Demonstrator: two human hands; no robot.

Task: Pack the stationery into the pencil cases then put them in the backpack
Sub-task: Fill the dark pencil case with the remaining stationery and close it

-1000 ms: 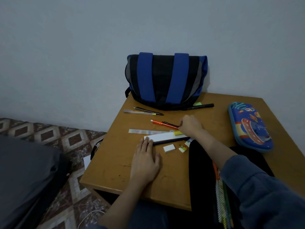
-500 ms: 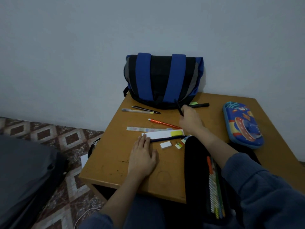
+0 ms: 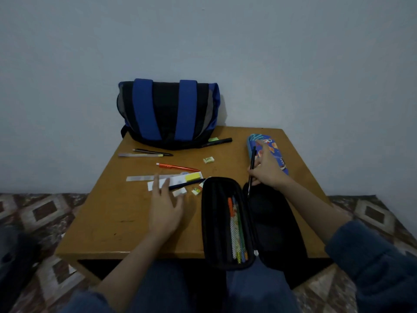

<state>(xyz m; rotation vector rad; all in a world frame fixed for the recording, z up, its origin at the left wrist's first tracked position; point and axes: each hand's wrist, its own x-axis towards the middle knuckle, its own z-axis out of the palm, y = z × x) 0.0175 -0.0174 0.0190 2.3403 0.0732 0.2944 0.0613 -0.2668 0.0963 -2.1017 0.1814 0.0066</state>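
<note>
Black pen (image 3: 253,160) sits pinched in my right hand (image 3: 267,171), its tip at the rim of the open pencil case (image 3: 206,222) on the table's (image 3: 108,222) near edge (pencils (image 3: 237,231) lie inside), while my left hand (image 3: 165,206) hovers spread, holding nothing.

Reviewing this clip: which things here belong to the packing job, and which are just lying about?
Job: backpack, open black pencil case, blue pencil case, black pen pinched in right hand, orange pen, black marker, eraser, ruler.
Lying about: dark bundle on the floor, left of the table.
</note>
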